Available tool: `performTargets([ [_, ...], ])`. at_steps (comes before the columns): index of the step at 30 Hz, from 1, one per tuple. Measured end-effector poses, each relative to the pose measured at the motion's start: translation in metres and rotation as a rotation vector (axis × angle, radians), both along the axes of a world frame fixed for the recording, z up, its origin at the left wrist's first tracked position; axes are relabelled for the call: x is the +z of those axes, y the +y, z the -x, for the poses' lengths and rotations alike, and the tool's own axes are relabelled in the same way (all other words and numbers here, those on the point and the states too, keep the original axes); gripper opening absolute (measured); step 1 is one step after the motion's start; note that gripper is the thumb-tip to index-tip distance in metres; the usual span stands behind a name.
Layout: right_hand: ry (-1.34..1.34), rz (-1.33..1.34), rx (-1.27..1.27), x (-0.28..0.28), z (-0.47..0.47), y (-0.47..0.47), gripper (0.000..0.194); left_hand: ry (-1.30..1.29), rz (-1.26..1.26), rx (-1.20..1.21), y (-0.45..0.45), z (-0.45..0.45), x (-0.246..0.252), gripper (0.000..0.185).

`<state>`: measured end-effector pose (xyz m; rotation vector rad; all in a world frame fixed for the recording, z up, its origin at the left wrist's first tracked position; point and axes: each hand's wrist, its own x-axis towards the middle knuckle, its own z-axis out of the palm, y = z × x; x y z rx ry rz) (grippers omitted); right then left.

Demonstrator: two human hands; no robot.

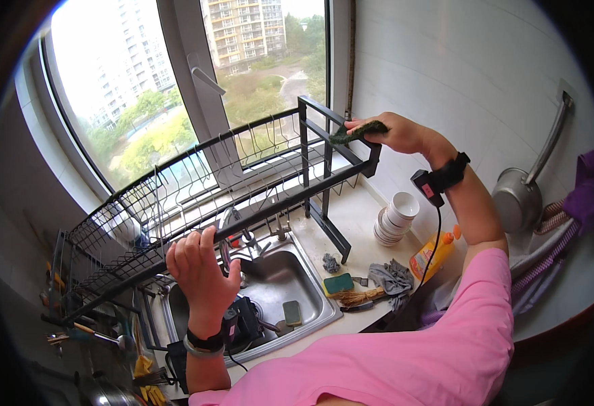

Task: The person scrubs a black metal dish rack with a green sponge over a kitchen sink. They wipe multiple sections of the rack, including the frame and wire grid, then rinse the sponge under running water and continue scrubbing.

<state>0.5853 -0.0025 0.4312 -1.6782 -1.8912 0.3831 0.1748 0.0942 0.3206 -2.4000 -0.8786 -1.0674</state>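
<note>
A black metal over-sink dish rack (276,205) with wire dividers spans the sink in front of the window. My left hand (200,281) has its fingers hooked over the rack's front rail, thumb apart on the near side. At the rack's upper right end, my right hand (401,133) holds a dark green scouring pad (358,132) against the top of the end frame. The fingertips of that hand are partly hidden by the pad. Below the rack is a stainless steel sink (322,294) with a grey-green sponge (292,313) inside.
Right of the sink are stacked white bowls (396,218), a yellow detergent bottle (431,256), a grey cloth (392,278), a green-yellow sponge (338,284) and a steel wool ball (331,263). A saucepan (517,198) hangs on the right wall. Utensils (104,335) hang at left.
</note>
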Motion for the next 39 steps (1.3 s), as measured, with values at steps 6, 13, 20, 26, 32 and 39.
performTargets([
  [6, 0.037, 0.017, 0.109, -0.004, -0.042, 0.074, 0.037, 0.022, 0.041, 0.011, -0.002, 0.0, 0.001, 0.068],
  [13, -0.024, 0.082, 0.14, 0.0, -0.073, 0.162, 0.038, 0.047, 0.004, 0.029, -0.002, 0.003, 0.0, 0.057],
  [20, 0.094, 0.045, 0.226, -0.004, -0.077, 0.189, 0.038, 0.087, -0.002, 0.106, -0.004, 0.0, 0.002, 0.064],
  [26, 0.046, -0.071, 0.275, -0.013, -0.054, 0.114, 0.037, 0.111, -0.004, 0.166, -0.008, -0.003, 0.004, 0.067],
  [32, 0.044, -0.082, 0.26, -0.007, -0.022, 0.01, 0.049, 0.061, -0.015, 0.11, -0.006, -0.003, 0.003, 0.064],
  [39, 0.083, -0.002, 0.24, 0.001, -0.032, 0.047, 0.036, 0.026, 0.08, 0.063, -0.008, -0.003, 0.003, 0.065],
])
